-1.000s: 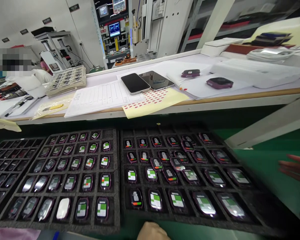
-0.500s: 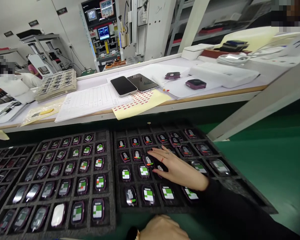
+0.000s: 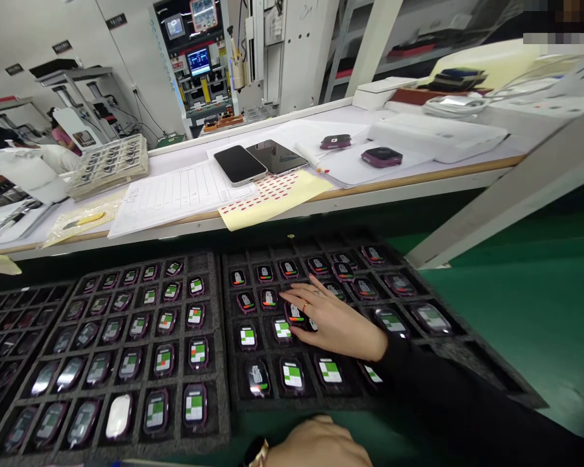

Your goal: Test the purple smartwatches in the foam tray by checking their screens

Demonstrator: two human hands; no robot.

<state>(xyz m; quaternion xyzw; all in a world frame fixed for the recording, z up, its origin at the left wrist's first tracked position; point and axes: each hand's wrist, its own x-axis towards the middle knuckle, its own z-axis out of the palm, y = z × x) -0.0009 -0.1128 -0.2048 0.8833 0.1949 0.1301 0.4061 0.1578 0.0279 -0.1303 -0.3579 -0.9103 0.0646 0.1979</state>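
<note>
My right hand reaches in from the right over the right-hand black foam tray. Its thumb and fingers are closed around the edges of a purple-rimmed smartwatch with a lit dark screen; part of it is covered by the hand. Beside it in the tray lie a watch with a green and white screen and one with a dark screen. My left hand rests below the tray's near edge, back upward, with its fingers hidden and a bracelet or watch at the wrist.
To the left, another foam tray holds several watches in its compartments. Behind the trays runs a white shelf with two phones, paper sheets and two purple watches. A slanted white post stands at right.
My right hand has shifted slightly left, its fingers closer together around the smartwatch. The left hand stays nearly where it was. The camera view has tilted a little.
</note>
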